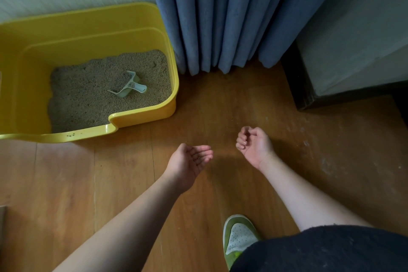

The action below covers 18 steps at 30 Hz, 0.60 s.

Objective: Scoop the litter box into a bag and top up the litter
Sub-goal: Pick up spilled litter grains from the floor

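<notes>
A yellow litter box [141, 28] stands on the wooden floor at the upper left, filled with tan litter [92, 99]. A pale scoop [129, 88] lies in the litter, partly loaded with grains. My left hand [189, 161] hovers palm up over the floor to the right of the box, fingers relaxed, with a few dark grains on them. My right hand [254, 143] is further right, fingers loosely curled and holding nothing. No bag is in view.
Blue curtains [231, 17] hang down to the floor behind the box's right side. A dark-based piece of furniture [331, 73] fills the upper right. My green and white shoe [239, 238] is at the bottom. Stray grains dot the box's front rim [72, 134].
</notes>
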Motion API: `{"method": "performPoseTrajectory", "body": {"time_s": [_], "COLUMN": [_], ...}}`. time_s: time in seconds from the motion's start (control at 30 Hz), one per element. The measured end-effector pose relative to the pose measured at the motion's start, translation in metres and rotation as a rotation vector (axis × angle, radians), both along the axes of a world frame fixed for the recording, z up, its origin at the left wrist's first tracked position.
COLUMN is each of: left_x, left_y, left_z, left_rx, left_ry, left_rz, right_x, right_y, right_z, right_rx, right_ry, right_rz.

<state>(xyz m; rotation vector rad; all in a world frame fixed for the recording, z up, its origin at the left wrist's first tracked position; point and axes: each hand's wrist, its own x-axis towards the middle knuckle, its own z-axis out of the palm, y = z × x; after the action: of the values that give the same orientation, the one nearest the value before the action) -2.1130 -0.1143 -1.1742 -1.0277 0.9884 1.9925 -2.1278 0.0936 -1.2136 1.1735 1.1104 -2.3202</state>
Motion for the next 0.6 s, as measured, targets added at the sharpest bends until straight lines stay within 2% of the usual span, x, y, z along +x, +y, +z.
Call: {"method": "performPoseTrajectory", "body": {"time_s": [0.07,0.17,0.23,0.37,0.6], "left_x": [-0.003,-0.011,-0.018,-0.026,-0.024], "left_y": [-0.001,-0.004,-0.005,-0.003,-0.001], "left_z": [0.002,0.006,0.009,0.015,0.014], "left_rx": [0.009,0.044,0.074,0.119,0.102], "left_ry": [0.008,0.039,0.057,0.057,0.052], "left_rz": [0.012,0.04,0.057,0.058,0.051], "right_x": [-0.01,-0.024,-0.028,-0.03,-0.032], "right_y": [0.001,0.002,-0.001,-0.01,-0.02], "right_z": [-0.006,-0.014,-0.019,-0.025,-0.023], "right_rx": [0.266,0.927,1.153,1.282,1.367], "right_ry": [-0.003,0.115,0.213,0.245,0.154], "right_rz": [0.079,0.592,0.821,0.917,0.905]}}
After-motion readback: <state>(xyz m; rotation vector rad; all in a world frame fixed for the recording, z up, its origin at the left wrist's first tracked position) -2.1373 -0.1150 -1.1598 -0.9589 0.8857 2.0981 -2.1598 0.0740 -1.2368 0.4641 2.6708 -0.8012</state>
